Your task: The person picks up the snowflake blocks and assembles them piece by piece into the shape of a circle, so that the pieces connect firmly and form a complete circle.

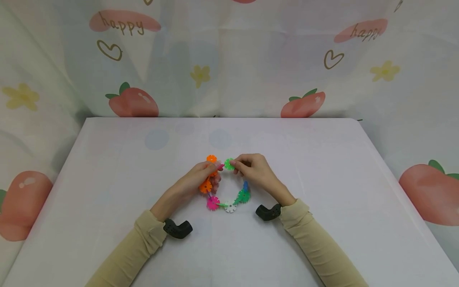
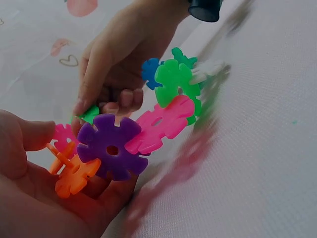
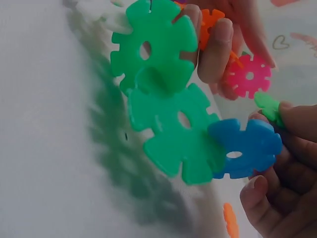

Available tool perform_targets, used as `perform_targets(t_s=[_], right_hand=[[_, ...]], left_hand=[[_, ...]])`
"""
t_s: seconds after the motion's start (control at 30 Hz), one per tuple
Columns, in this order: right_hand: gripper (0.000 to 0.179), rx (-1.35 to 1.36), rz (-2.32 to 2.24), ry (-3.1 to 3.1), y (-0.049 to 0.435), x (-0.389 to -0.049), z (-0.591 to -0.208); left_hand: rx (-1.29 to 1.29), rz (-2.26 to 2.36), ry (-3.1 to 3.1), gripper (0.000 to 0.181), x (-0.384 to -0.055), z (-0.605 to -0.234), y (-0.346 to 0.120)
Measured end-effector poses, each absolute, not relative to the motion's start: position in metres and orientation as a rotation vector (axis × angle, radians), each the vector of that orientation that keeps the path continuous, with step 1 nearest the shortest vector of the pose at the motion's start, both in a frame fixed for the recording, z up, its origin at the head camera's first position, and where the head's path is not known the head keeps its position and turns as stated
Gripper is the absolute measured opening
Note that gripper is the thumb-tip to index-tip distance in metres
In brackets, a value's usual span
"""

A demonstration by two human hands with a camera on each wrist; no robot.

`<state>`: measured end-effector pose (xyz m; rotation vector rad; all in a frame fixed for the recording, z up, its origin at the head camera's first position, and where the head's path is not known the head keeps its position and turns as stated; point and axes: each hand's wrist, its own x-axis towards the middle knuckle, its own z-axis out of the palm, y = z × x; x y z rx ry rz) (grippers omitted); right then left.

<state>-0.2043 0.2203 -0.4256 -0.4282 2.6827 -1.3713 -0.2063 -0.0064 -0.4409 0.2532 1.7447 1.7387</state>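
Observation:
A chain of notched plastic flower discs curves between the two hands. My left hand (image 1: 199, 177) holds its left end, with a pink disc (image 3: 249, 75) at the fingertips and orange discs (image 2: 78, 177) against the palm. A light green disc (image 1: 229, 164) is pinched between thumb and finger of my right hand (image 1: 255, 169). Its edge meets the pink disc's edge; whether they are joined I cannot tell. Along the chain follow a purple disc (image 2: 113, 148), a bright pink disc (image 1: 213, 203), a white disc (image 1: 230, 207), green discs (image 3: 173, 131) and a blue disc (image 3: 246, 148) beside the right fingers.
An orange disc (image 1: 211, 158) shows just beyond the left hand; whether it is joined to the chain I cannot tell. The white table (image 1: 322, 159) lies under both hands, with a printed cloth (image 1: 251, 59) behind. A black wrist piece (image 1: 178, 229) sits at the left cuff.

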Motion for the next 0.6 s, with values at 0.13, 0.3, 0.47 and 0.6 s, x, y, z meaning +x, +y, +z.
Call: perform_targets(t_s=[0.13,0.3,0.47,0.6], right_hand=[[0.029,-0.409,-1.418,2.614,0.2196,-0.2041,-0.4274],[0.032,-0.37,-1.496,2.519,0.2178,-0.2035,-0.4288],[0.035,-0.302,-1.557,2.434,0.2172,-0.2026,-0.4309],[0.035,-0.256,-1.583,2.394,0.2182,-0.2026,-0.4319]], left_hand=[[0.285,1.726,1.753,0.038,-0.2055,-0.4407,-0.0059],[0.32,1.733,1.749,0.034,-0.2033,-0.4415,-0.0054],[0.311,1.753,1.724,0.035,-0.2013,-0.4422,-0.0043],[0.333,1.755,1.716,0.031,-0.2004,-0.4429,-0.0039]])
